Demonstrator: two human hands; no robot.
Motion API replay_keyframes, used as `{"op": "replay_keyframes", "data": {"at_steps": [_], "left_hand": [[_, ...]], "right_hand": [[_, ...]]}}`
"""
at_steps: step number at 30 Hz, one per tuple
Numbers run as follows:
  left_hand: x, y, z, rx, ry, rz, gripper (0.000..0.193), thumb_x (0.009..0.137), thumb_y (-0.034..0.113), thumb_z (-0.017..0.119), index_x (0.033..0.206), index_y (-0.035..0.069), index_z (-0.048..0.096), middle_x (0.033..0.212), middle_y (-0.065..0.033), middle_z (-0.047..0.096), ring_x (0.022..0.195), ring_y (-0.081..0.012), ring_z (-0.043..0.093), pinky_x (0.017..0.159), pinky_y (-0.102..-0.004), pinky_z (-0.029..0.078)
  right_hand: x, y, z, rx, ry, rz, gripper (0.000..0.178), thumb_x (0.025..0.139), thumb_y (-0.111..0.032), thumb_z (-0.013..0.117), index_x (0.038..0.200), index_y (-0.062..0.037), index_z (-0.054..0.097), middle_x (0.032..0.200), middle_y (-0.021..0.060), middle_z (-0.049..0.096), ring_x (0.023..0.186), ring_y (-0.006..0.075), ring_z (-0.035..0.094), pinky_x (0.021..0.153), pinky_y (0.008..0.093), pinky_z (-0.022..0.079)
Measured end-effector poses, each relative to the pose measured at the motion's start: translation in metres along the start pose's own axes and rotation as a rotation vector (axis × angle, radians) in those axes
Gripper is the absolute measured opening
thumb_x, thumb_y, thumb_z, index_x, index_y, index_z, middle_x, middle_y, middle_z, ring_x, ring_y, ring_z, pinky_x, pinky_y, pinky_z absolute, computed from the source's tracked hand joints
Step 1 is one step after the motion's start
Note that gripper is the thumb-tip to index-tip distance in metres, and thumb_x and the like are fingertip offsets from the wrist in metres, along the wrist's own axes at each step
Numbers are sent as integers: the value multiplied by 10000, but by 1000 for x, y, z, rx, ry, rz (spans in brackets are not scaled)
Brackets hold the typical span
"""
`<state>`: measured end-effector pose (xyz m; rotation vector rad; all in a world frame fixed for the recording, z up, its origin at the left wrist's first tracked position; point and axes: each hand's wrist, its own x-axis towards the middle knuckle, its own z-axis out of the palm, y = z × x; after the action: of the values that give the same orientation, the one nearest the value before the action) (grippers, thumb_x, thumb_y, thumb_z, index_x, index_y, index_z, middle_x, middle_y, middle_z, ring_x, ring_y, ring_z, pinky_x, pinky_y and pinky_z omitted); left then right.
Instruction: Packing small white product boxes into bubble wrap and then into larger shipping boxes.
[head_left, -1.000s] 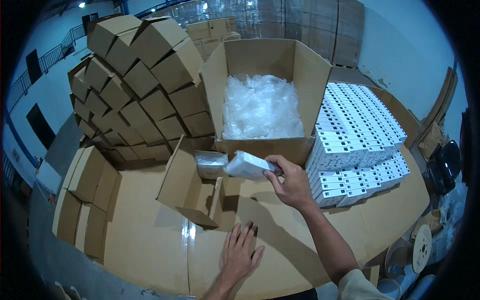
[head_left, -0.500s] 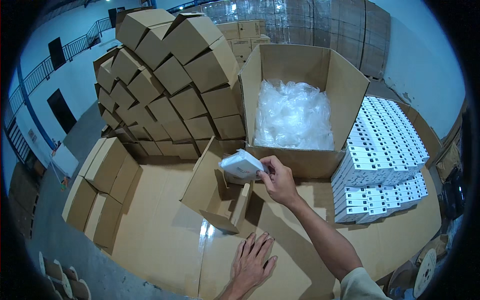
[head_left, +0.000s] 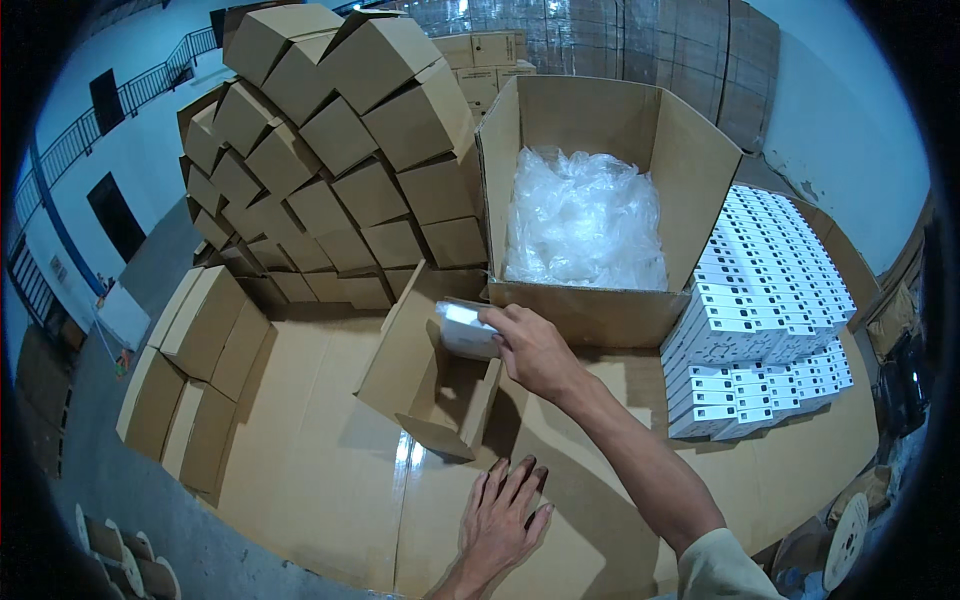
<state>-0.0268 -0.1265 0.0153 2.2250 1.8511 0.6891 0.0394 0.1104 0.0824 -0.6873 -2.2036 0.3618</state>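
We've got a cardboard-topped table (head_left: 320, 420), a big box (head_left: 600, 312) of clear plastic (head_left: 585, 220), and a smaller box (head_left: 395, 370). Our left hand (head_left: 507, 515) lies flat, fingers spread; our right hand (head_left: 537, 350) grips a white pack (head_left: 465, 330) at the smaller box's far end.

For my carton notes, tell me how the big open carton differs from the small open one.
The big carton is clearly larger than the small carton. The big carton holds crumpled clear plastic; the right hand holds a white packet at the small carton's far end. Both are open brown cardboard.
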Motion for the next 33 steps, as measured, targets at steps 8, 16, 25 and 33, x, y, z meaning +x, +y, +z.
{"op": "replay_keyframes", "data": {"at_steps": [8, 16, 25, 33], "left_hand": [[2, -1, -1, -31, -20, -7, 555, 936, 362, 634, 1415, 102, 533, 1492, -91, 478, 1366, -357, 419, 1144, -540, 324], [1, 1, 0, -44, 18, -9, 525, 897, 322, 674, 1362, 99, 575, 1439, -114, 522, 1345, -374, 431, 1142, -518, 322], [24, 8, 4, -54, 2, -26, 503, 914, 274, 653, 1355, 49, 569, 1456, -164, 508, 1362, -417, 419, 1159, -519, 311], [79, -5, 33, -60, 107, 155, 501, 910, 212, 649, 1373, 44, 559, 1455, -195, 514, 1385, -447, 409, 1167, -540, 310]], "right_hand": [[3, 2, 23, -227, -113, -9, 321, 823, 0, 598, 1134, -73, 620, 1076, 213, 626, 1011, 376, 611, 861, 479, 543], [11, -1, 30, -354, -137, 14, 132, 832, -74, 633, 939, -33, 698, 1053, 165, 628, 1007, 336, 590, 858, 456, 534], [-16, -30, -25, -142, -211, 201, 557, 942, -216, 669, 1460, -107, 498, 1453, 225, 436, 1295, 415, 476, 1069, 471, 448], [-120, -44, -119, -88, -20, 233, 610, 918, -136, 697, 1474, -93, 451, 1423, 200, 450, 1296, 402, 479, 1070, 464, 445]]}}
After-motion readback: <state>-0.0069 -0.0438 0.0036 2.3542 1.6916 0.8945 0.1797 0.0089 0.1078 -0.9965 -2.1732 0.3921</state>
